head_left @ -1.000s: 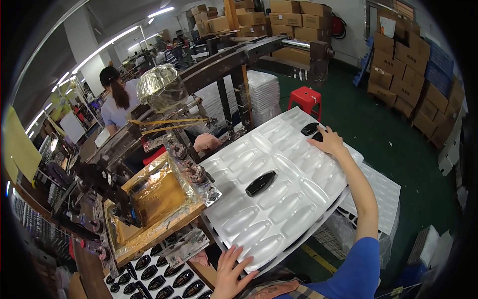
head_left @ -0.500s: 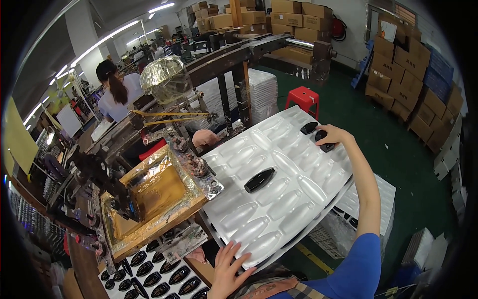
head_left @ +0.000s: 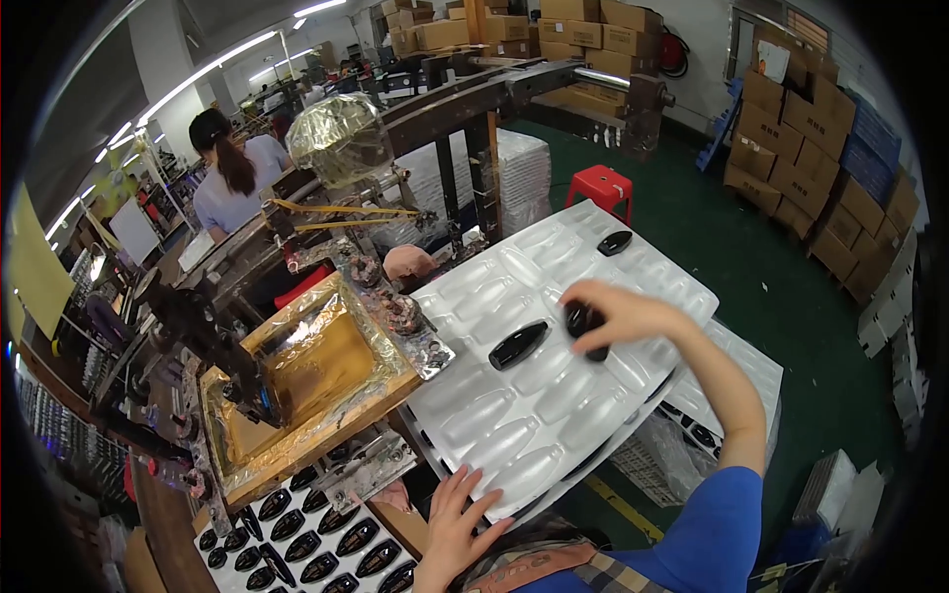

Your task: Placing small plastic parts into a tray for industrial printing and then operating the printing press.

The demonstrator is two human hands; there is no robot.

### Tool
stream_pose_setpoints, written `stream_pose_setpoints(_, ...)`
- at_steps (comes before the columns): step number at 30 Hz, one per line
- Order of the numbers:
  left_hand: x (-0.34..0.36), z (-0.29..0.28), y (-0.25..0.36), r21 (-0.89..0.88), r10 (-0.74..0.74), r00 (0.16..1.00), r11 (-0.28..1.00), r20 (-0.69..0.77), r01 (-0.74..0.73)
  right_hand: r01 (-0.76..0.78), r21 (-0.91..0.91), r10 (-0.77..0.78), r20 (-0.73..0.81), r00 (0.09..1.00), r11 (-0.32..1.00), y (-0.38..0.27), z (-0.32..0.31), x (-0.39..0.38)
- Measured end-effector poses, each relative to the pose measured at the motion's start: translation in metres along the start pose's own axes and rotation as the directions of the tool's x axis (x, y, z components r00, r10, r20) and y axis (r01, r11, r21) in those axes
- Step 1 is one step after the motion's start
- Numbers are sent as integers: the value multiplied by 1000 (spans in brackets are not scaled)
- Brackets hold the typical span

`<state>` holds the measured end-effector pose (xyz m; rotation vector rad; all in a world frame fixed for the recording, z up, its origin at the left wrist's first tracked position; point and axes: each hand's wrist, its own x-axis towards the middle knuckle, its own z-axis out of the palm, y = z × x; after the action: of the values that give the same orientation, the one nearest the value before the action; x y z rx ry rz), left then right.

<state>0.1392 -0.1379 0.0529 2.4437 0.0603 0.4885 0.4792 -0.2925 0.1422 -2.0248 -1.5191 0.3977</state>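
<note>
My right hand [head_left: 633, 318], motion-blurred, grips a glossy black piece [head_left: 579, 319] over the middle of a white moulded plastic tray [head_left: 672, 289]. Another black piece [head_left: 518, 345] lies on that tray just left of it, and a third [head_left: 614, 243] lies near the top corner. My left hand [head_left: 455, 524] rests with spread fingers on the tray's near-left edge. Below left of it, a second tray holds several black pieces [head_left: 358, 536] in rows.
A machine with a wooden-framed amber screen [head_left: 316, 376] and foil-wrapped part [head_left: 336, 138] stands left. Beyond are a co-worker [head_left: 237, 178], a red stool [head_left: 601, 182] and stacked cartons [head_left: 791, 168]. Another white tray [head_left: 741, 376] sits lower right, over plastic-wrapped stacks.
My right hand has taken hold of a black piece near the tray's top right and moved it down-left toward the middle. My left hand stays at the tray edge.
</note>
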Motion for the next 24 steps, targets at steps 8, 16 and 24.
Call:
stream_pose_setpoints(8, -2, 0, -1, 11, 6, 1000, 1000, 23, -6, -207, -556, 272, 35, 962, 805, -71, 77, 1)
stream_pose_setpoints(16, 0, -1, 0, 22, 4, 1000, 1000, 8, -4, -582, -496, 332, -504, 797, 644, 49, 0, 44)
stream_pose_setpoints(24, -13, -41, -7, 14, 17, 984, 1000, -178, -15, -609, -467, 327, -551, 767, 642, 157, -26, 44)
